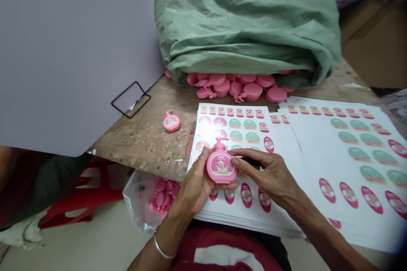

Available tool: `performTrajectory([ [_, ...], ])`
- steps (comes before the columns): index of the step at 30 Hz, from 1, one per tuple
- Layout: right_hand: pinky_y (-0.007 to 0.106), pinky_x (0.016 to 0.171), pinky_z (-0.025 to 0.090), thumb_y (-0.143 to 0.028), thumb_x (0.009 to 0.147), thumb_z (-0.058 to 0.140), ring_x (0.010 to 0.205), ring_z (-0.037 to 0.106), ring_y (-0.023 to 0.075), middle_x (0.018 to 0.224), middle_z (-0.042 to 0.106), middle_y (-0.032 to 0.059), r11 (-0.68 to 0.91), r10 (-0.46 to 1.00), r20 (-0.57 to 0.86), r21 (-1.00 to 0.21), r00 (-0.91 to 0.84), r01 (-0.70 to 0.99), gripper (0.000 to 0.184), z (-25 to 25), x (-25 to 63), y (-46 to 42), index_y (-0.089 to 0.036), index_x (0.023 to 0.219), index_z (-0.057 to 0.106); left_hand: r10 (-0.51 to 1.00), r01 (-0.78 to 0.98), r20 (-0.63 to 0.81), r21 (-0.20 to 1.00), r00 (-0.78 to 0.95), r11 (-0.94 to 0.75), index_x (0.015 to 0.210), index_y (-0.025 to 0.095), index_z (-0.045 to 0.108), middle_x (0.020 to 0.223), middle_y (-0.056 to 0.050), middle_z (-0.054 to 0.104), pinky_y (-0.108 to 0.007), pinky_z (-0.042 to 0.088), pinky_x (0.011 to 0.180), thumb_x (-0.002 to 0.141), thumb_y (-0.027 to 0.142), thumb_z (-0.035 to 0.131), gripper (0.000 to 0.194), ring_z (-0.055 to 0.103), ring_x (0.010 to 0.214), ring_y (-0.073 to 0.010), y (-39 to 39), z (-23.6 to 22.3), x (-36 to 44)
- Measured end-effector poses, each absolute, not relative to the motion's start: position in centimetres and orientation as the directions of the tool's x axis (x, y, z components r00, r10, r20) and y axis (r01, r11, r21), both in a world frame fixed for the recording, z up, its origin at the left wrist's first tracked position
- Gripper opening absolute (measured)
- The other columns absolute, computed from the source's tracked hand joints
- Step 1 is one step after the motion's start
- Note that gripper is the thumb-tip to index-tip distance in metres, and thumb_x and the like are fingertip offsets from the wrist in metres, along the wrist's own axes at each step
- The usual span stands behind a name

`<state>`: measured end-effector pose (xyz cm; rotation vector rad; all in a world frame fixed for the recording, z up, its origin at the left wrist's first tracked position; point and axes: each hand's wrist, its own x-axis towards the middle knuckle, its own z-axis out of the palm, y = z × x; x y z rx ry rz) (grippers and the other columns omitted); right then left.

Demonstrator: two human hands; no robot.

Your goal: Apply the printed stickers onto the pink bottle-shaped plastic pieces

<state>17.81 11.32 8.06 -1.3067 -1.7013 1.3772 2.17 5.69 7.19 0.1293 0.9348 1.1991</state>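
"BABY" in white capitals on the label of the held pink pump bottle

Workshop, with sticker sheets, heaped pink bottles, worn tabletop.

A glare patch whitens the sticker sheet at twelve o'clock from my left fingers. My four-o'clock corner looks dark.

1 green sack; near side of it: 2 labelled pink bottles, 1 black wire frame, 1 clear bag, at least 2 sticker-sheet stacks; loose pink bottles under its edge overlap, uncountable.
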Motion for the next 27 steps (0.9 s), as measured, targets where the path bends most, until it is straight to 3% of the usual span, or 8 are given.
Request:
performTrajectory([
  [7,0.028,0.071,0.059,-0.045,0.075,0.073,0.079,0.071,0.0197,0.086,0.076,0.0027,0.015,0.929,-0.109,-0.944,-0.355,0.328,0.027,7.92,17.89,11.40,-0.024,0.091,0.078,0.838,-0.745,-0.545,0.541,0.042,0.389,0.117,0.015,0.064,0.106,-0.011,0.070,-0.028,0.062,0.061,0.091,0.044,0.055,0.040,0.071,0.081,-0.0194,5.72,7.04,2.20],
  [16,0.027,0.069,0.059,-0.045,0.075,0.073,0.078,0.071,0.0193,0.087,0.077,0.0029,0.019,0.931,-0.104,-0.944,-0.351,0.330,0.027,7.74,17.88,11.46,-0.024,0.090,0.078,0.834,-0.728,-0.550,0.555,0.040,0.402,0.119,0.017,0.064,0.105,-0.011,0.070,-0.026,0.061,0.059,0.094,0.045,0.048,0.041,0.071,0.080,-0.0180,5.87,7.16,2.20],
  [27,0.025,0.066,0.057,-0.047,0.076,0.072,0.074,0.069,0.0175,0.086,0.076,0.0025,-0.039,0.914,-0.172,-0.939,-0.368,0.341,0.030,8.03,17.95,11.43,-0.023,0.092,0.078,0.848,-0.693,-0.531,0.611,0.001,0.383,0.118,0.016,0.065,0.111,-0.011,0.069,-0.025,0.061,0.062,0.090,0.047,0.056,0.043,0.070,0.081,-0.0168,5.55,7.02,2.23],
])
